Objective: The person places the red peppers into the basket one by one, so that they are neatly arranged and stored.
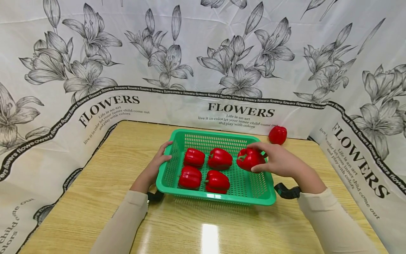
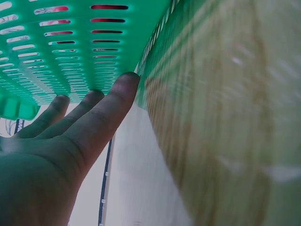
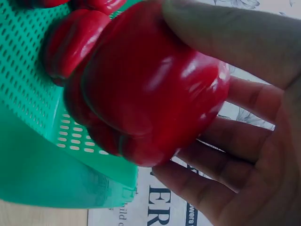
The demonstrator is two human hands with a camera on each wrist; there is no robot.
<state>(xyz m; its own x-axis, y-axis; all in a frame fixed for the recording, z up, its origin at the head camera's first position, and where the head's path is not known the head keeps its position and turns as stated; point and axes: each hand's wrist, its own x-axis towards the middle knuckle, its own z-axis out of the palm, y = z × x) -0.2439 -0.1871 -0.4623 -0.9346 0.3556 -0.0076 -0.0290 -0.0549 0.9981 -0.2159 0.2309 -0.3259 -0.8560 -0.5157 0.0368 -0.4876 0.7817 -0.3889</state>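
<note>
A green plastic basket (image 1: 215, 199) with slotted walls stands on the table. My left hand (image 1: 158, 162) grips its left rim, thumb on the edge; in the left wrist view, that hand's fingers (image 2: 101, 117) lie against the outside of the slotted wall. My right hand (image 1: 280, 160) holds a red bell pepper (image 1: 248, 159) over the basket's right part, fingers and thumb around it. Inside, to the left, lie several more red bell peppers: two at the back (image 1: 220, 158) and two at the front (image 1: 217, 182). The right wrist view shows the held pepper (image 3: 155, 89) close up.
Another red bell pepper (image 1: 277, 135) sits at the table's back right, by the wall cloth. White cloth (image 1: 177, 106) with flower drawings and lettering encloses the back and sides of the wooden table (image 1: 177, 229). Dark wrist mounts (image 1: 287, 191) sit near both hands.
</note>
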